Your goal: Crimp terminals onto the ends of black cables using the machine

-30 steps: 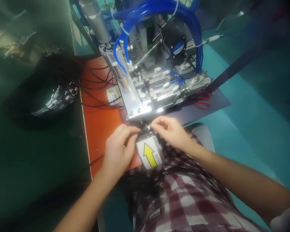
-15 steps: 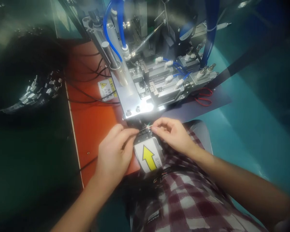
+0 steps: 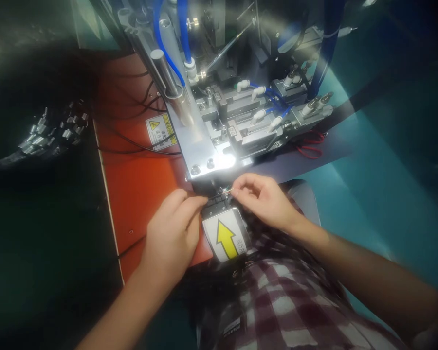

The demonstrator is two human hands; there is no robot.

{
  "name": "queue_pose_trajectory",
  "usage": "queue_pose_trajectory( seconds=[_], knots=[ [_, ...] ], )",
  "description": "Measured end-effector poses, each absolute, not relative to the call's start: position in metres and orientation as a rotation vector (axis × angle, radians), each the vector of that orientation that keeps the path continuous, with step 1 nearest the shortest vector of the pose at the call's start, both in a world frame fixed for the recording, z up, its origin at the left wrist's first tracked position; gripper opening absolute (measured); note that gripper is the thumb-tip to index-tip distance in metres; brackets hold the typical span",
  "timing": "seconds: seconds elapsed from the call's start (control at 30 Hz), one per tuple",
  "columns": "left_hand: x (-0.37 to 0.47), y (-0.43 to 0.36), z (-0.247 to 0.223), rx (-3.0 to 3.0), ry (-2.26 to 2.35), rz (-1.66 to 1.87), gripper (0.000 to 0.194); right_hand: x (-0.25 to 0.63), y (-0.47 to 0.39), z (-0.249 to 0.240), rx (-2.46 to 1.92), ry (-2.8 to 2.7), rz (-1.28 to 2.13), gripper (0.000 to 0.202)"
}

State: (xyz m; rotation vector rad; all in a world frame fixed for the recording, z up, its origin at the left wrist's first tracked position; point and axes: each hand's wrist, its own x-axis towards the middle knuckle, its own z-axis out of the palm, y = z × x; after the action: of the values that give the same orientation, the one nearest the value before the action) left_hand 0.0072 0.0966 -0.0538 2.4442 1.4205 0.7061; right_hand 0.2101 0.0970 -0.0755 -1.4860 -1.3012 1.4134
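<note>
Both of my hands meet at the front of the machine, over a small metal fixture [image 3: 225,192]. My left hand [image 3: 173,228] is closed in a pinch on a thin dark cable [image 3: 215,197] that runs toward the fixture. From the other side my right hand [image 3: 264,199] pinches the fine light wire ends [image 3: 230,191] between thumb and forefinger. Whether the wires lie inside the fixture or just above it is too small to tell. Just below, a white plate with a yellow arrow [image 3: 226,238] faces up.
Behind my hands stands the machine's metal plate [image 3: 200,150], with pneumatic cylinders [image 3: 255,138] and blue air hoses [image 3: 184,34]. An orange base board [image 3: 131,194] carries a warning label [image 3: 160,132] and black cables. Shiny metal pieces [image 3: 40,136] lie at the far left.
The view has shifted slightly. Both hands keep their pinches at the fixture; the right fingers have drawn a little to the right, showing more of the wire ends.
</note>
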Motion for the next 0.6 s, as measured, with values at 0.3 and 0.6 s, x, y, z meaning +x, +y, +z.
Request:
queue_pose_trajectory(
  seconds=[0.3, 0.6],
  knots=[
    [0.005, 0.093, -0.055, 2.61, 1.334, 0.642, 0.022, 0.21, 0.097, -0.071, -1.555, -1.457, 1.255, 0.009],
    [0.005, 0.094, -0.06, 2.579, 1.307, 0.693, 0.019, 0.215, 0.097, -0.063, -1.603, -1.304, 1.352, 0.016]
  ],
)
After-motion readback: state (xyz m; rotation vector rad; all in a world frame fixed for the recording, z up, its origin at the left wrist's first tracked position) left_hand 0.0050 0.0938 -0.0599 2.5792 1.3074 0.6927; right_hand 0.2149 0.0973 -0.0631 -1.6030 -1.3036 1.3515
